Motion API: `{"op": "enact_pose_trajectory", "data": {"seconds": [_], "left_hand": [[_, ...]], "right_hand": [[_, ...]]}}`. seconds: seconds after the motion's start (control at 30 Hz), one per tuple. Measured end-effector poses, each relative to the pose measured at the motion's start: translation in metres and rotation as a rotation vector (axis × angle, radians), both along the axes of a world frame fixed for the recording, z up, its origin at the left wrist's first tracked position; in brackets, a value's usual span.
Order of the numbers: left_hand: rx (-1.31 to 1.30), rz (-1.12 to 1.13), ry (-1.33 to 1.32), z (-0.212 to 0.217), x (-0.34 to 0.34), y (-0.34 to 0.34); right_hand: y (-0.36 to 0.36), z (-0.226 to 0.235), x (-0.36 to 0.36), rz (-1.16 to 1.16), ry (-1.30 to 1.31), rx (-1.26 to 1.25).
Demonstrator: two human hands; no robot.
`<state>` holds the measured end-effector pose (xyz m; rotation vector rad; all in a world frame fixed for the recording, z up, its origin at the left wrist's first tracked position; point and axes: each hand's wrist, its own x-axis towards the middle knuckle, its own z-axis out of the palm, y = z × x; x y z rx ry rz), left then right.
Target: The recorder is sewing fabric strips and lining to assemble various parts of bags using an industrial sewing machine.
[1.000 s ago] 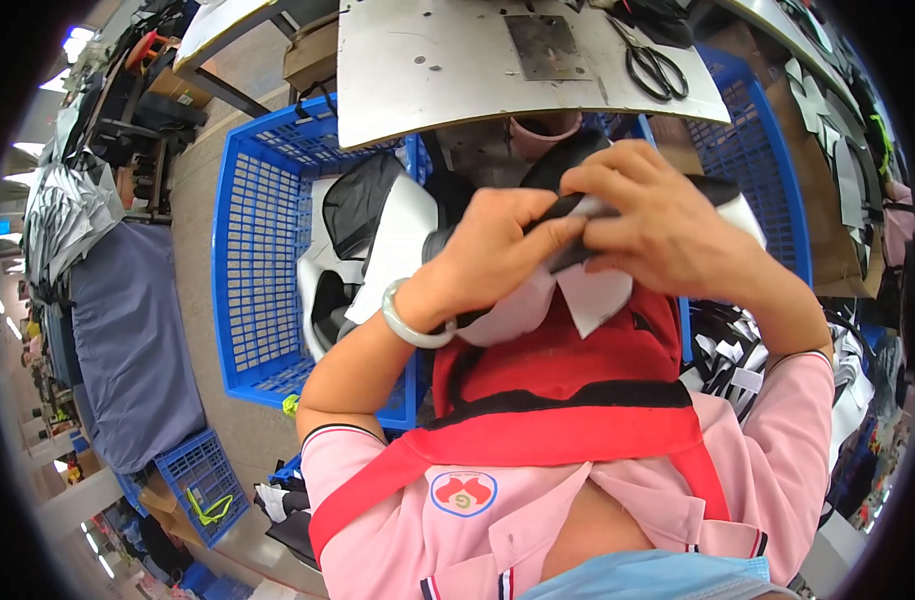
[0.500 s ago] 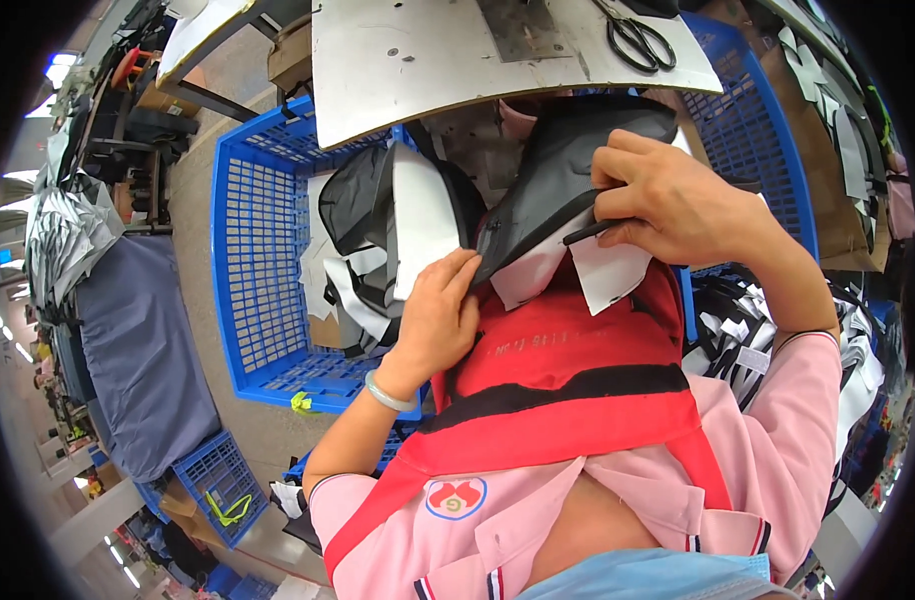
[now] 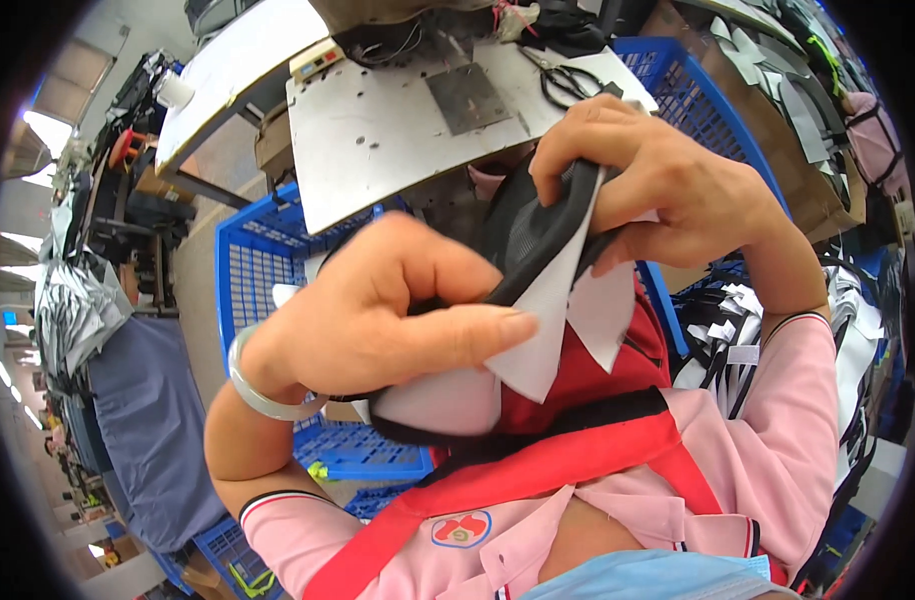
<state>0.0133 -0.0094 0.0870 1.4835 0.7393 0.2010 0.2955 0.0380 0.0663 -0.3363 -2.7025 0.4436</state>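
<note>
A black mesh fabric piece (image 3: 523, 225) with thick black edging and white backing is raised in front of my red apron (image 3: 628, 375). My left hand (image 3: 398, 310) is closed on its near edge, thumb lying along the white side and the fingers bent behind it. At the upper right edge my right hand (image 3: 658, 180) grips the same piece with curled fingers, some of them hidden by the fabric. White pointed flaps hang below it. A rounded pale part with a black rim shows beneath my left hand; whether it belongs to the same piece I cannot tell.
Beyond my hands is a white worktable (image 3: 363, 130) with black scissors (image 3: 568, 80) and a metal plate (image 3: 468, 98). Blue plastic crates (image 3: 240, 270) stand at left and right under it. White and black strips (image 3: 733, 320) pile up at the right, and grey cloth (image 3: 153, 420) covers something at the left.
The fabric piece has been lifted and folded upward toward me. My left hand has risen and come nearer, gripping its edge. The view has tilted, showing more of the table.
</note>
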Motion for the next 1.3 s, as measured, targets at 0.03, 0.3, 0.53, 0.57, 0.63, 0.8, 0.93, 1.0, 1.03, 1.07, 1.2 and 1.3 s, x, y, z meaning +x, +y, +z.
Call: {"op": "enact_pose_trajectory", "data": {"seconds": [0.03, 0.3, 0.53, 0.57, 0.63, 0.8, 0.93, 1.0, 1.03, 1.07, 1.2, 1.3], "left_hand": [[-0.043, 0.046, -0.055, 0.012, 0.005, 0.006], [0.434, 0.215, -0.048, -0.054, 0.022, 0.092], [0.424, 0.395, 0.105, -0.115, 0.014, 0.117], [0.318, 0.419, 0.044, -0.117, 0.011, 0.123], [0.165, 0.468, -0.059, -0.119, 0.008, 0.133], [0.079, 0.555, -0.106, -0.128, 0.011, 0.164], [0.042, 0.608, -0.119, -0.141, 0.017, 0.184], [0.043, 0.616, -0.148, -0.148, 0.019, 0.19], [0.038, 0.608, -0.143, -0.15, 0.019, 0.193], [0.044, 0.61, -0.143, -0.153, 0.019, 0.196], [0.03, 0.626, -0.156, -0.158, 0.017, 0.204], [0.048, 0.626, -0.164, -0.161, 0.017, 0.208]], "right_hand": [[0.0, 0.007, 0.005, 0.005, 0.037, -0.038], [0.041, -0.013, 0.037, -0.283, -0.058, -0.279], [0.075, -0.05, 0.056, -0.471, -0.111, -0.558], [0.081, -0.053, 0.056, -0.461, -0.127, -0.549], [0.094, -0.06, 0.054, -0.43, -0.128, -0.507], [0.129, -0.079, 0.054, -0.466, -0.035, -0.503], [0.148, -0.093, 0.06, -0.499, -0.085, -0.542], [0.155, -0.097, 0.061, -0.568, -0.1, -0.503], [0.158, -0.099, 0.062, -0.549, -0.069, -0.511], [0.161, -0.099, 0.062, -0.534, -0.077, -0.508], [0.17, -0.098, 0.062, -0.473, -0.127, -0.599], [0.174, -0.097, 0.06, -0.467, -0.097, -0.62]]}}
